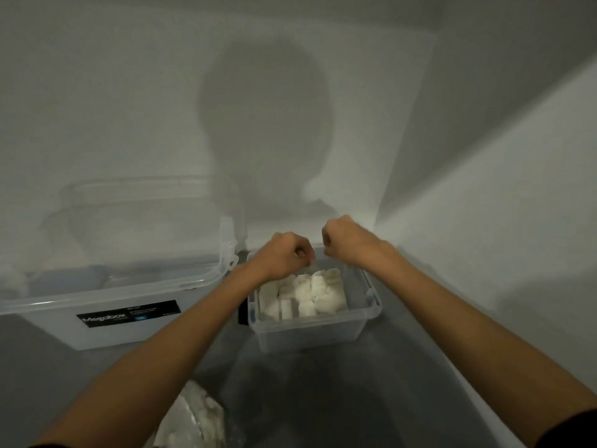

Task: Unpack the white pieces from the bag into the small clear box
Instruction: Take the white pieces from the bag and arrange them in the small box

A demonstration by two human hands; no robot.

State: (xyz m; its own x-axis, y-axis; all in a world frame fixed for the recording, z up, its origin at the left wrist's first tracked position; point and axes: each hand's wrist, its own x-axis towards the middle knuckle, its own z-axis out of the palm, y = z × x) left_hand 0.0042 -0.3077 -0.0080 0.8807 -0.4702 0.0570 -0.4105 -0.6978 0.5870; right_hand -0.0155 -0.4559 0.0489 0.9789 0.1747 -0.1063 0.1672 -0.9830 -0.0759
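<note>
The small clear box (368, 313) stands on the grey floor near the wall corner, with several white pieces (302, 294) heaped inside. Both my hands hover close together over its far edge. My left hand (284, 255) and my right hand (347, 240) have curled fingers, and each pinches the top of a thin clear bag (326, 286) that hangs into the box with white pieces in it. The film is faint and blurred. A second crumpled clear bag (193, 415) holding white pieces lies at the bottom edge, between my forearms.
A large clear storage box (106, 318) with a black label stands open at the left, its lid (145, 202) leaning on the wall behind. White walls close in at the back and right. Grey floor lies in front of the small box.
</note>
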